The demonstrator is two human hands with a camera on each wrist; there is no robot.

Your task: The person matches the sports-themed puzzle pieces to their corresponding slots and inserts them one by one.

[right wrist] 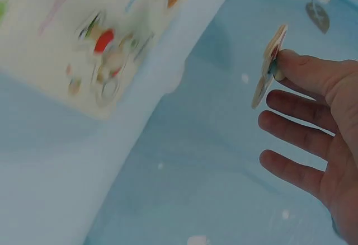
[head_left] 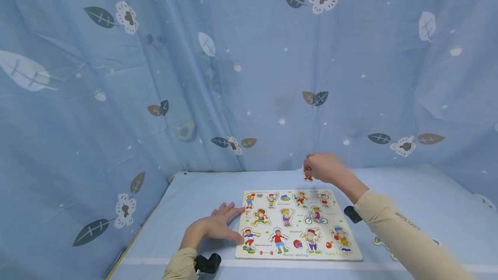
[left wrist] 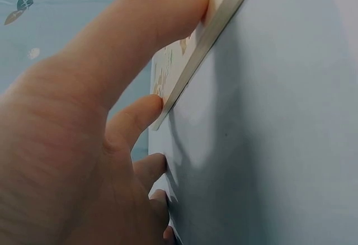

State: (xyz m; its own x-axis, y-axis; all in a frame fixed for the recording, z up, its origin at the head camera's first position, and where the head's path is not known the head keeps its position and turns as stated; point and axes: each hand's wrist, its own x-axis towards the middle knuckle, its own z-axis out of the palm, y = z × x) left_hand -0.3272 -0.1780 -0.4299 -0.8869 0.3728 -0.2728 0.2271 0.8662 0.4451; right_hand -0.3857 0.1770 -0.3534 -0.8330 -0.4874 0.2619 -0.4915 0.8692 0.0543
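Note:
A wooden peg puzzle board [head_left: 266, 232] with cartoon sports figures lies flat. At its left edge is my left hand [head_left: 214, 226], fingers spread. In the left wrist view the thumb [left wrist: 168, 15] rests on the board near its edge, and the index finger [left wrist: 142, 116] touches close to a corner. Beyond the board's far edge, my right hand [head_left: 324, 168] holds a small puzzle piece [head_left: 308, 176] in the air. The right wrist view shows that piece [right wrist: 262, 83] nearly edge-on, pinched between thumb and forefinger, with the other fingers extended.
Loose puzzle pieces [head_left: 383, 243] lie right of the board, partly hidden by the right sleeve [head_left: 404, 232]. A pale blue cloth [head_left: 210, 185] covers the table. Behind it hangs a blue curtain [head_left: 264, 77] with leaf and flower prints.

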